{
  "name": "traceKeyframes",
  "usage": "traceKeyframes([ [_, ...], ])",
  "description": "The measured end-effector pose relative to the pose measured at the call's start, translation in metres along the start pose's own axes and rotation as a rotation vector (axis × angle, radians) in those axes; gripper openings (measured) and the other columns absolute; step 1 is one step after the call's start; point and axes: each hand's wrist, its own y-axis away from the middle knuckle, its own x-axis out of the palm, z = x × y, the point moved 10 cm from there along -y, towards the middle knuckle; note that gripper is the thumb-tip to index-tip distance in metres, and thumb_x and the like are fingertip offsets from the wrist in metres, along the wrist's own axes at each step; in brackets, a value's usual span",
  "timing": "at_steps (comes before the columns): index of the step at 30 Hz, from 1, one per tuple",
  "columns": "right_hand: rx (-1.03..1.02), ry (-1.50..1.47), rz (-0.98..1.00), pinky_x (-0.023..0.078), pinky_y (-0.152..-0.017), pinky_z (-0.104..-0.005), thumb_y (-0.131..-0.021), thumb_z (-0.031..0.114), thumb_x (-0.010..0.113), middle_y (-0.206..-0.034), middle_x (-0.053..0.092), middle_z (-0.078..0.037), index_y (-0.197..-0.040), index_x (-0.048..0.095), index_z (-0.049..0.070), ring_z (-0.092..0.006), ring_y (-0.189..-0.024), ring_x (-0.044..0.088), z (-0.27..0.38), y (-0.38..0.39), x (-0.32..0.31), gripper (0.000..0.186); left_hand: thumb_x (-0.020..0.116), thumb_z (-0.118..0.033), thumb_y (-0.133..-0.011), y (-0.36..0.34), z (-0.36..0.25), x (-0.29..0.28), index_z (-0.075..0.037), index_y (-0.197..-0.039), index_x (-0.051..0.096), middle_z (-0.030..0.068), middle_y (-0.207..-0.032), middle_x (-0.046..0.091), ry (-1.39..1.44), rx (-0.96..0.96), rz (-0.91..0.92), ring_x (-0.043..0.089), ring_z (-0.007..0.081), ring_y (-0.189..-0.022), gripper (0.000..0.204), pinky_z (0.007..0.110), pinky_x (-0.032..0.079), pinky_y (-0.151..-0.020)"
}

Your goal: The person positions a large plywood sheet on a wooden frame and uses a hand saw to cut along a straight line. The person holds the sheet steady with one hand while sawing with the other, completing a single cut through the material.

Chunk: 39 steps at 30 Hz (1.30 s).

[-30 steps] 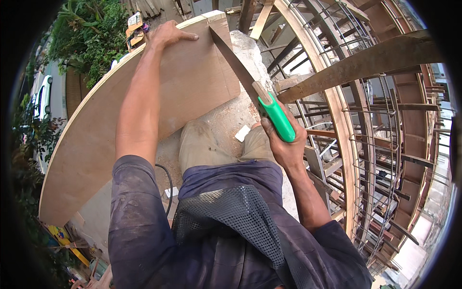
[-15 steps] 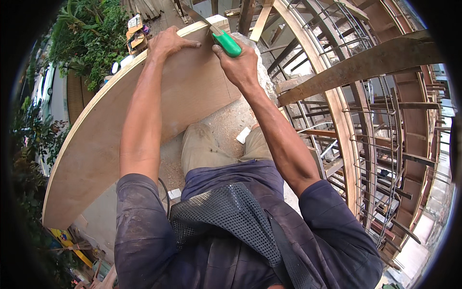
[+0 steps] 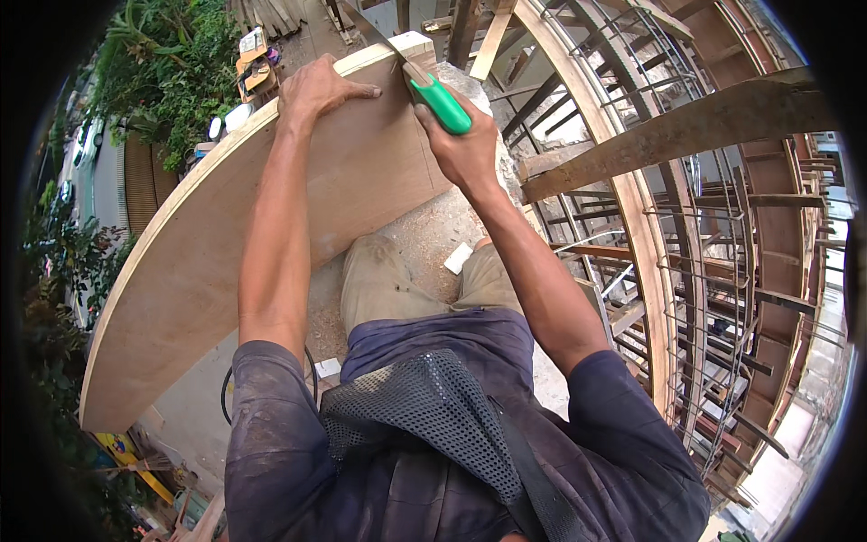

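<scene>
Saw (image 3: 442,104) lies at the upper middle of the frame, with its long axis slanting from the green handle up and leftward to the top border; its blade (image 3: 392,52) passes over the pale curved edge of the board (image 3: 217,226), near the board's right end. Board itself bends as a long arc from the upper middle down to the lower left; so blade and arc run across each other, not along. Right hand (image 3: 468,135) is the nearer to this crossing, closed in a fist about the handle; left hand (image 3: 314,90) is laid on the board just left of the blade, spread, its thumb pointing toward the saw.

Fingertips of the left hand, at the board's edge, are hard to make out; right fingers are mostly hidden around the handle; far end of the blade is lost near the top border; how deep the teeth sit in the wood, I cannot tell.
</scene>
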Motion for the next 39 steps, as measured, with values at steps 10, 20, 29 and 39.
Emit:
traceKeyframes([
  [10, 0.153, -0.029, 0.058, 0.059, -0.088, -0.0348, -0.093, 0.018, 0.082, -0.107, 0.081, -0.016, -0.138, 0.071, 0.007, -0.0159, -0.100, 0.077, 0.021, 0.085, -0.060, 0.048, 0.087, -0.082, -0.054, -0.007, 0.014, -0.005, -0.006, -0.130, 0.072, 0.0185, -0.123, 0.078, -0.014, -0.039, 0.036, 0.072, 0.0355, -0.121, 0.109, 0.052, 0.050, -0.105],
  [20, 0.156, -0.011, 0.049, 0.060, -0.091, -0.0342, -0.093, 0.016, 0.083, -0.110, 0.082, -0.015, -0.139, 0.070, 0.003, -0.0183, -0.098, 0.079, 0.017, 0.098, -0.070, 0.049, 0.086, -0.084, -0.054, -0.019, 0.033, 0.007, -0.002, -0.128, 0.071, 0.0202, -0.125, 0.077, -0.018, -0.047, 0.042, 0.072, 0.0356, -0.120, 0.112, 0.050, 0.054, -0.102],
  [29, 0.103, 0.011, 0.109, 0.057, -0.077, -0.0352, -0.091, 0.031, 0.085, -0.091, 0.080, -0.012, -0.128, 0.077, 0.009, -0.0149, -0.083, 0.073, 0.017, -0.031, 0.033, 0.044, 0.086, -0.084, -0.055, -0.001, 0.018, -0.029, -0.003, -0.127, 0.071, 0.0199, -0.123, 0.077, -0.013, -0.017, -0.010, 0.072, 0.0357, -0.121, 0.109, 0.048, 0.053, -0.103],
  [39, 0.167, 0.134, 0.124, 0.055, -0.106, -0.0346, -0.094, 0.002, 0.078, -0.127, 0.077, -0.016, -0.148, 0.061, 0.001, -0.0197, -0.119, 0.073, 0.062, 0.234, -0.170, 0.057, 0.089, -0.080, -0.054, -0.026, 0.055, 0.008, 0.000, -0.117, 0.077, 0.0201, -0.118, 0.079, -0.004, -0.041, 0.001, 0.074, 0.0358, -0.116, 0.102, 0.048, 0.055, -0.099],
])
